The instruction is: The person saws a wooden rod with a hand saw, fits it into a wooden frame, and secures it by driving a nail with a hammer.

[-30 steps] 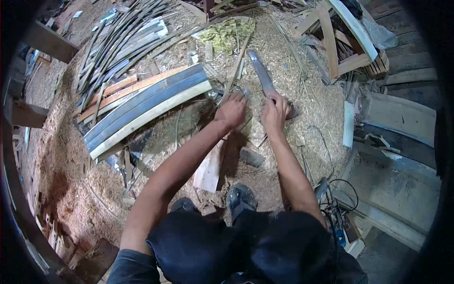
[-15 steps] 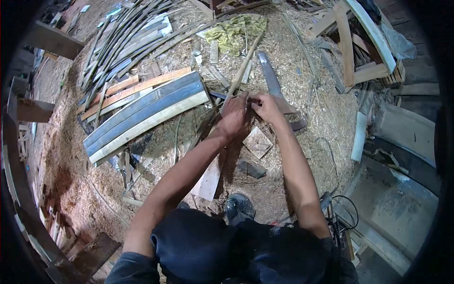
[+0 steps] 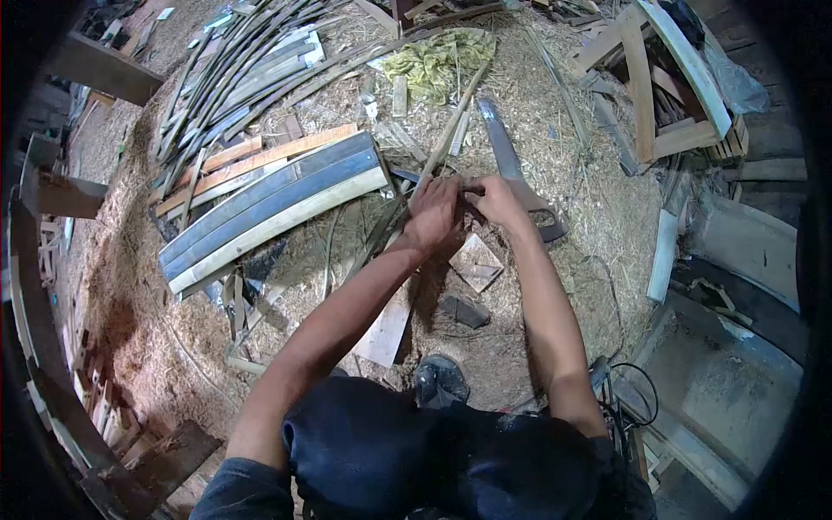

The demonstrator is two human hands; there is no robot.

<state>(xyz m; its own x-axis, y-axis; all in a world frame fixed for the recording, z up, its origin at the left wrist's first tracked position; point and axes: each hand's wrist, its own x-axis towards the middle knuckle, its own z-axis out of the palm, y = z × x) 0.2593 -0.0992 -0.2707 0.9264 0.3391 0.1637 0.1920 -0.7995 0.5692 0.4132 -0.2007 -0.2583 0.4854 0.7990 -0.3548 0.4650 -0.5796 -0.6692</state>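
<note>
My left hand point(image 3: 433, 212) is closed, with its fingers curled around something too hidden to name, beside a long thin wooden strip point(image 3: 454, 126). Close against it on the right, my right hand point(image 3: 499, 203) has its fingers pinched together; what lies between them is too small to make out. A handsaw point(image 3: 500, 143) lies on the shavings just beyond my right hand, its handle to the right of my wrist. Below the hands are a square wooden piece point(image 3: 476, 263) and a dark block point(image 3: 464, 309). A pale board point(image 3: 382, 335) lies under my left forearm.
Curved slats point(image 3: 276, 208) in blue, grey and cream lie at the left, with long thin strips point(image 3: 227, 80) behind. A yellow-green cloth point(image 3: 433, 62) is at the top. Wooden frames point(image 3: 640, 91) stand at upper right. Shavings cover the ground; my shoe point(image 3: 439, 380) is below.
The view has shifted slightly, so the surroundings appear a little right and lower. Both hands remain close together, with only a slight change in finger position.
</note>
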